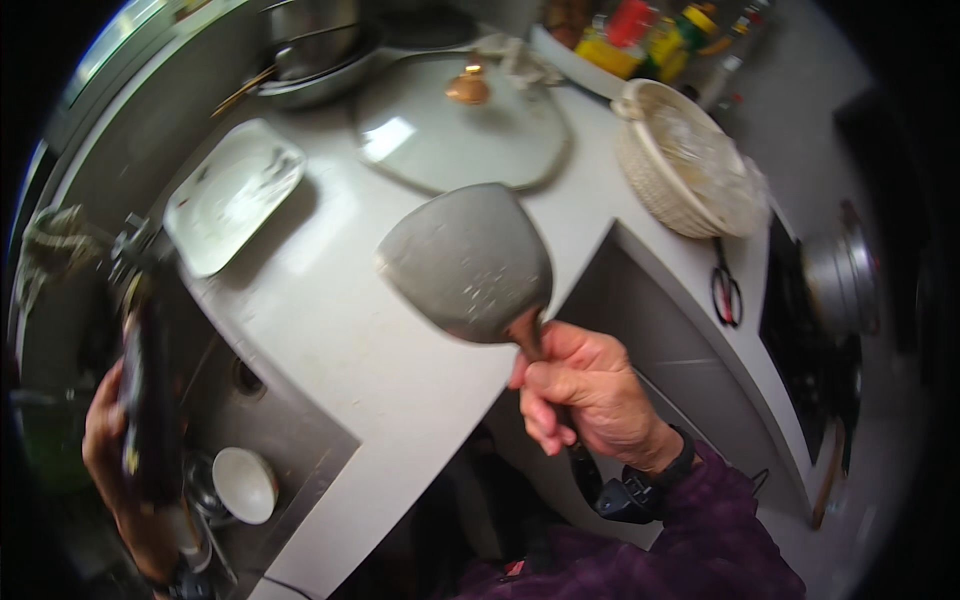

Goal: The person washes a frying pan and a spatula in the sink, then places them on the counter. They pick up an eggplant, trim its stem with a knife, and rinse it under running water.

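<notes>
My right hand (589,390) grips the handle of a metal wok spatula (472,259). The broad blade, dotted with water drops, is raised over the white countertop (352,360). At the far left, over the sink (300,435), my left hand (109,427) is curled around a long, dark, glossy thing (152,397), possibly an eggplant; blur leaves its kind uncertain. That thing partly hides the fingers. Below it, a white bowl (245,485) sits in the sink, beside a glassy or metal vessel (201,480).
A white rectangular dish (234,196) stands near the faucet (135,244). Behind the spatula lies a glass lid (420,154). To the right are a woven basket (649,165) holding clear plastic, scissors (725,292), and a metal pot (832,281) on the stove. An open drawer (675,337) juts below the counter.
</notes>
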Demonstrator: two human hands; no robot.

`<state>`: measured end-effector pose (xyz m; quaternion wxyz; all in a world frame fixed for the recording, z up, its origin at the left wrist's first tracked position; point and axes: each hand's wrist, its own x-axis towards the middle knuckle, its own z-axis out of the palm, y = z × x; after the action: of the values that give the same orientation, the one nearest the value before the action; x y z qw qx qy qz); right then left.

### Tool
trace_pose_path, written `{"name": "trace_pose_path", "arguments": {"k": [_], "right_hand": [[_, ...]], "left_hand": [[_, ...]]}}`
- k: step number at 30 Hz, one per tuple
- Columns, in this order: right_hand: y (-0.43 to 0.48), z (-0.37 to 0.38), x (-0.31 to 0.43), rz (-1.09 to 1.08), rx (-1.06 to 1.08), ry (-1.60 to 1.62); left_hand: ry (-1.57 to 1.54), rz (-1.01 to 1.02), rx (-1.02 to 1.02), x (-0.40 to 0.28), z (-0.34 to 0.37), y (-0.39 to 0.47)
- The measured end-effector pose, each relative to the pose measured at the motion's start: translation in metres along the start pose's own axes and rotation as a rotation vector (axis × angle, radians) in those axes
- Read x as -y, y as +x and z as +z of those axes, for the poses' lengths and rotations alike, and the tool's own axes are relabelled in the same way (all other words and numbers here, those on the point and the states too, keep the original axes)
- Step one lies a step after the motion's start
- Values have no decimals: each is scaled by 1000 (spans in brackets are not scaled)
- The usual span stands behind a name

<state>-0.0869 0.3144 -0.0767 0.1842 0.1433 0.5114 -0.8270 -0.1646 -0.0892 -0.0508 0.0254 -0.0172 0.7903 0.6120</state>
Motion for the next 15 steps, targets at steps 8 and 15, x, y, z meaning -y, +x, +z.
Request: {"name": "trace_pose_path", "arguments": {"k": [8, 15], "right_hand": [[-80, -60, -22, -95, -163, -161], [-178, -89, -48, -159, -431, -203]], "left_hand": [[-68, -48, -128, 56, 29, -44], [-284, -262, 239, 104, 161, -46]]}}
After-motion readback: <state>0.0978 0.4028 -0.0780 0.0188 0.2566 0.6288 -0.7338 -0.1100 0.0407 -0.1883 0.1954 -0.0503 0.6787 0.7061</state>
